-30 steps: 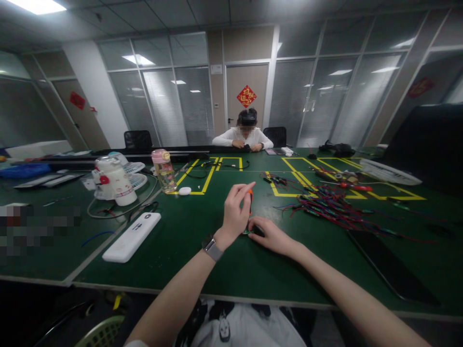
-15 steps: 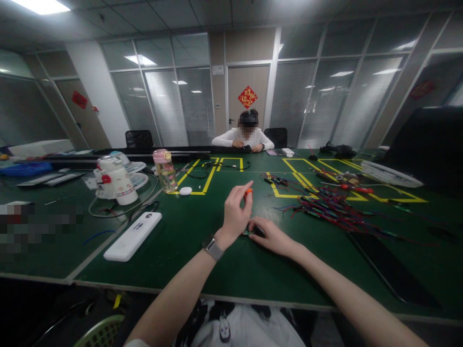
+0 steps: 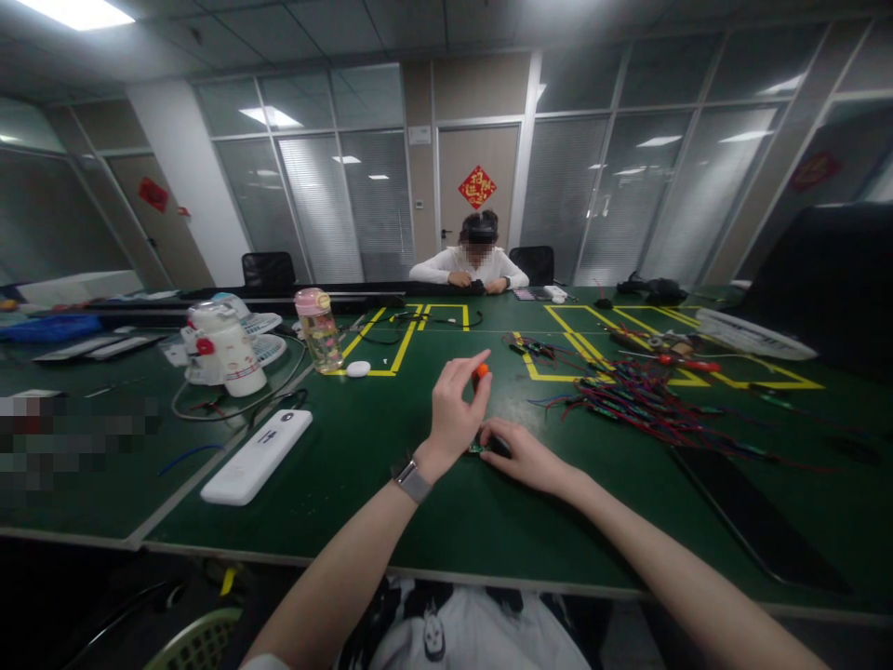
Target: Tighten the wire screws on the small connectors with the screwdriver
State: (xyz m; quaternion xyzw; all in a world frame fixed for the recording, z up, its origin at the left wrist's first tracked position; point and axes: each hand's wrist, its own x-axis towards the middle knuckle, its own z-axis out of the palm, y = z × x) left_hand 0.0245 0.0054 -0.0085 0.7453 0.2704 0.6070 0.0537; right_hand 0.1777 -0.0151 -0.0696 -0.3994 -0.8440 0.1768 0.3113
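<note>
On the green table [image 3: 349,521], mid-frame, your right hand [image 3: 522,456] pins the small board [image 3: 477,448]; your left hand [image 3: 453,414] pinches the orange screwdriver [image 3: 480,372] above it. Keep the shaft upright and the board pressed flat.

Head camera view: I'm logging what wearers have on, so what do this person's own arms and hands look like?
Both forearms are bare, no sleeves over them. Neither the left hand nor the right hand is gloved. A wristwatch with a grey, metallic-looking band sits on the left wrist; the right wrist is bare. No rings show.
</note>
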